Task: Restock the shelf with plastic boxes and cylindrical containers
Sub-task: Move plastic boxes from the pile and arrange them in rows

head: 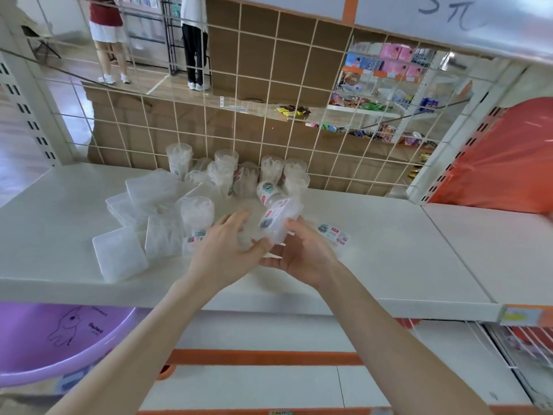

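A clear, labelled cylindrical container (276, 220) tilts above the middle of the white shelf (389, 250), with the right hand (302, 256) curled round its lower end. The left hand (221, 250) meets it with fingers spread; blur hides whether it grips. Upright containers (224, 172) stand at the back edge, and flat plastic boxes (119, 253) lie to the left.

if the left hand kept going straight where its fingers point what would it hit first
Likely the cylindrical containers standing at the back of the shelf, ahead of the left hand; depth is unclear.
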Motion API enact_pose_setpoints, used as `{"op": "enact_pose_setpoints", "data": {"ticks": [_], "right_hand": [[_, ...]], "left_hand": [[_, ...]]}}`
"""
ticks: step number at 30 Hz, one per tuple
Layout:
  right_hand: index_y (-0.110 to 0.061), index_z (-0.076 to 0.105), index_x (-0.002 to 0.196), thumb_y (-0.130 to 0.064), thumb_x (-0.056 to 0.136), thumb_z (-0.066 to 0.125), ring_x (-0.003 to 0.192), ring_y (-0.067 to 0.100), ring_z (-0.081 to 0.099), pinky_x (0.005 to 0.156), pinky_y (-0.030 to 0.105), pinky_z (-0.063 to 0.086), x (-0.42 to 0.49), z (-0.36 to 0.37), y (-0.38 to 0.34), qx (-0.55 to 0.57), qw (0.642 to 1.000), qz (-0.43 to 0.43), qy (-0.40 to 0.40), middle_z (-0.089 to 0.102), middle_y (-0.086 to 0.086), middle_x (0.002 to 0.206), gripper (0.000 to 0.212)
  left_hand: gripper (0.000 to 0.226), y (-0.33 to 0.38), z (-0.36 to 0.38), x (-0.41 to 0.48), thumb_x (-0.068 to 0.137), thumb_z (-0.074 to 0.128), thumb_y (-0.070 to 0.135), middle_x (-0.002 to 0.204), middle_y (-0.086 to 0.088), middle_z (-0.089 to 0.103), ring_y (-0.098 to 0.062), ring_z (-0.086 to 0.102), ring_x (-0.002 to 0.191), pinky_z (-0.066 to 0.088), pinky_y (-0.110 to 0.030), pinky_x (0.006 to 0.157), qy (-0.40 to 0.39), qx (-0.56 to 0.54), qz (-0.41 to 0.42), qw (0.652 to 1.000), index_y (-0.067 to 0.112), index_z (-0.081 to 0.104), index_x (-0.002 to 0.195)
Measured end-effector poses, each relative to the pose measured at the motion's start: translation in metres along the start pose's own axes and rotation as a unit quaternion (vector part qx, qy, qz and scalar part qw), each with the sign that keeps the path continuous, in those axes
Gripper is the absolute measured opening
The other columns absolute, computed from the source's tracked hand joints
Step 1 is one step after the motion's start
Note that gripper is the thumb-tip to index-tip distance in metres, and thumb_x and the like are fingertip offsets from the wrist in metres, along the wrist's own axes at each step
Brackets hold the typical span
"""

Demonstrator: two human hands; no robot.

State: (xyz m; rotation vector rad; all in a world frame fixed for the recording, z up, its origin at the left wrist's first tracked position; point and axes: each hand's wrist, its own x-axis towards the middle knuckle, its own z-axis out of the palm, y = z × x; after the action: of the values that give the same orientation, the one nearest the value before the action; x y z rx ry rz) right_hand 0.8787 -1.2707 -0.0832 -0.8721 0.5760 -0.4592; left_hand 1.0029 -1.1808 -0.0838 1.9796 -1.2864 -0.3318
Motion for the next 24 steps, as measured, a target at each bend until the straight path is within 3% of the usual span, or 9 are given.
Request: {"op": "enact_pose_setpoints", "data": {"ticks": [3,5,10,13,16,19,21,24], "right_hand": [[-0.007,0.033,0.137,-0.010,0.069,0.062,0.087,0.029,0.059,0.076,0.044,0.048,-0.009,-0.004,0.006,0.024,1.000,-0.017,-0.001,0.057,0.016,0.108,0.074],[-0.005,0.037,0.133,-0.008,0.065,0.061,0.087,0.027,0.060,0.077,0.041,0.048,-0.014,-0.009,0.007,0.042,0.999,-0.018,0.003,0.058,0.015,0.106,0.073],[-0.014,0.050,0.115,-0.005,0.069,0.055,0.091,0.024,0.057,0.079,0.041,0.045,-0.029,-0.041,-0.011,0.034,0.997,-0.051,0.038,0.058,0.008,0.103,0.047],[-0.021,0.051,0.105,-0.007,0.064,0.057,0.092,0.020,0.056,0.079,0.037,0.044,-0.048,-0.068,-0.028,-0.115,0.987,-0.094,0.057,0.056,0.000,0.102,0.043],[-0.019,0.054,0.115,0.000,0.071,0.072,0.103,0.016,0.052,0.085,0.025,0.044,-0.071,-0.095,-0.045,-0.361,0.927,-0.088,0.045,0.053,0.005,0.119,0.051],[-0.017,0.048,0.130,-0.014,0.076,0.074,0.110,0.007,0.044,0.081,0.003,0.033,-0.090,-0.121,-0.059,-0.597,0.798,-0.078,0.031,0.045,-0.002,0.125,0.060],[-0.016,0.045,0.134,-0.019,0.076,0.074,0.111,0.010,0.044,0.080,0.007,0.031,-0.099,-0.133,-0.063,-0.658,0.749,-0.074,0.024,0.046,0.000,0.125,0.065],[-0.016,0.046,0.133,-0.022,0.077,0.072,0.110,0.016,0.048,0.082,0.016,0.032,-0.109,-0.150,-0.064,-0.675,0.730,-0.077,0.065,0.049,0.004,0.124,0.062]], "left_hand": [[0.057,0.012,0.007,-0.004,0.066,0.052,0.061,0.100,0.002,0.063,-0.021,0.060,0.099,0.044,-0.031,0.080,-0.023,-0.023,-0.012,0.999,0.019,0.059,0.104],[0.055,0.019,0.010,-0.006,0.061,0.050,0.060,0.089,0.004,0.064,-0.020,0.062,0.092,0.048,-0.035,0.080,-0.028,-0.025,-0.012,0.999,0.020,0.063,0.097],[0.078,0.036,0.016,-0.007,0.047,0.049,0.068,0.093,0.005,0.065,-0.012,0.059,0.088,0.043,-0.027,0.077,-0.049,-0.029,0.028,0.998,0.017,0.066,0.103],[0.061,0.048,0.026,-0.002,0.065,0.073,0.049,0.110,0.004,0.066,-0.011,0.059,0.096,0.039,-0.020,0.079,-0.093,0.006,0.049,0.994,0.018,0.063,0.116],[0.054,0.062,0.043,0.001,0.068,0.078,0.033,0.114,0.006,0.063,-0.007,0.056,0.094,0.041,-0.021,0.086,-0.148,0.020,0.085,0.985,0.017,0.062,0.118],[0.055,0.079,0.068,0.001,0.068,0.078,0.029,0.117,0.008,0.060,-0.004,0.052,0.097,0.033,-0.008,0.081,-0.182,0.034,0.126,0.975,0.020,0.061,0.119],[0.054,0.088,0.085,0.001,0.070,0.076,0.025,0.123,0.009,0.058,-0.001,0.050,0.102,0.028,-0.003,0.082,-0.187,0.031,0.142,0.971,0.020,0.060,0.121],[0.048,0.100,0.109,0.000,0.076,0.071,0.020,0.132,0.005,0.053,-0.008,0.045,0.121,0.025,-0.010,0.093,-0.175,0.029,0.147,0.973,0.019,0.059,0.122]]}}
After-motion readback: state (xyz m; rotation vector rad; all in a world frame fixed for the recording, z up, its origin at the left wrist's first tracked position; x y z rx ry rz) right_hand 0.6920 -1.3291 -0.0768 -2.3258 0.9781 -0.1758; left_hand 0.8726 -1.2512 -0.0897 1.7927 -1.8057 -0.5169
